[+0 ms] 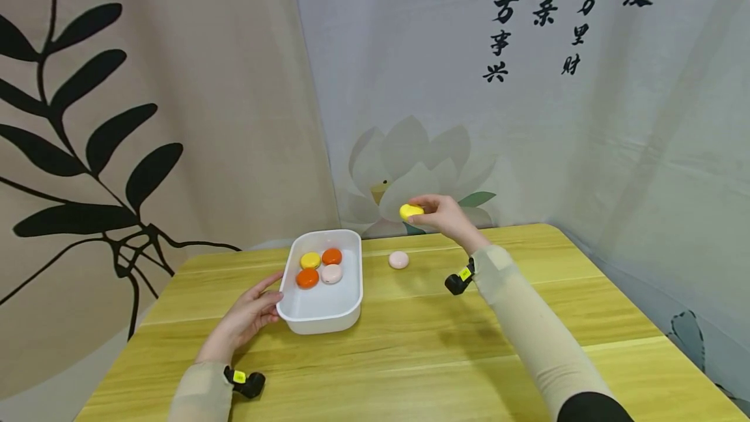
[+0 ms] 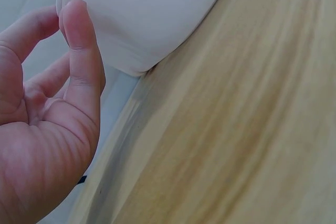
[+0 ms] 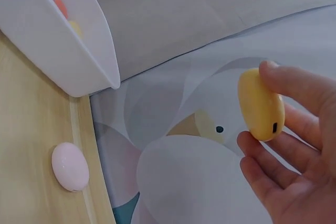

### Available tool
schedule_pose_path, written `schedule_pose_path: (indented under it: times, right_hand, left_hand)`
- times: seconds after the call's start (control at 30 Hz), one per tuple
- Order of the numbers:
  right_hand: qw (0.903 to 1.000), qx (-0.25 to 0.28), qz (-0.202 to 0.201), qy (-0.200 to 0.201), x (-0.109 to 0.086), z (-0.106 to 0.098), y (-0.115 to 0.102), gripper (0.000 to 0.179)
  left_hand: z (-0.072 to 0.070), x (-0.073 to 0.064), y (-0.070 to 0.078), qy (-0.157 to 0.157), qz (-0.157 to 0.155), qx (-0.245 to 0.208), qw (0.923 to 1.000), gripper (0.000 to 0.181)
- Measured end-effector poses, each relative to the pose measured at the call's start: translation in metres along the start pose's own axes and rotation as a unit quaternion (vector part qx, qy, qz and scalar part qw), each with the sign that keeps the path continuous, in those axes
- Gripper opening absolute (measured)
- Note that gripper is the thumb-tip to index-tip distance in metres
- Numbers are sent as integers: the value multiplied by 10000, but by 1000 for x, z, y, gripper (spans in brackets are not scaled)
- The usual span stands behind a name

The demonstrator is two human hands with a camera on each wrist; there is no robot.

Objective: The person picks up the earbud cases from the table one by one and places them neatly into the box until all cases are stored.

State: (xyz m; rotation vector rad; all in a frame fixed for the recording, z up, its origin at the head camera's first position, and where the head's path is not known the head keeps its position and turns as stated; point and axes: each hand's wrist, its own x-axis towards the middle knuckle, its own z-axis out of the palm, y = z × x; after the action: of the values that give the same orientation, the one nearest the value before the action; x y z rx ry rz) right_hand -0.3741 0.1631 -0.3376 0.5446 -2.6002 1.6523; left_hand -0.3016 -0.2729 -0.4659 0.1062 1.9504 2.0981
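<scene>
My right hand (image 1: 443,216) holds a yellow pebble-shaped object (image 3: 257,103) between thumb and fingers, raised above the table's far edge. A small dark slot shows in its end in the right wrist view. My left hand (image 1: 249,318) pinches the left rim of a white plastic box (image 1: 321,327), its thumb (image 2: 80,27) against the near side. Inside the box lie similar rounded pieces: a yellow one (image 1: 310,260), two orange ones, at the back (image 1: 331,256) and in front (image 1: 307,278), and a pale pink one (image 1: 331,273). Another pale pink piece (image 1: 399,260) rests on the table, right of the box.
The wooden table (image 1: 422,357) ends just behind the box. A printed curtain (image 1: 410,83) with a lotus, a bird's head and black characters hangs behind it. A beige curtain (image 1: 234,116) with dark leaves hangs at the left. Each wrist wears a small black camera.
</scene>
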Motion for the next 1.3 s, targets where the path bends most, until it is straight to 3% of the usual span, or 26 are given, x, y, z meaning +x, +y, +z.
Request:
schedule_pose_path:
  times: [0.5, 1.3]
  right_hand:
    - [9995, 279, -81, -128, 6, 1, -13, 51]
    - [9990, 116, -398, -138, 16, 12, -44, 45]
  left_hand:
    - [-3, 2, -1, -19, -3, 26, 10000, 66]
    - [-3, 1, 0, -62, 13, 22, 10000, 66]
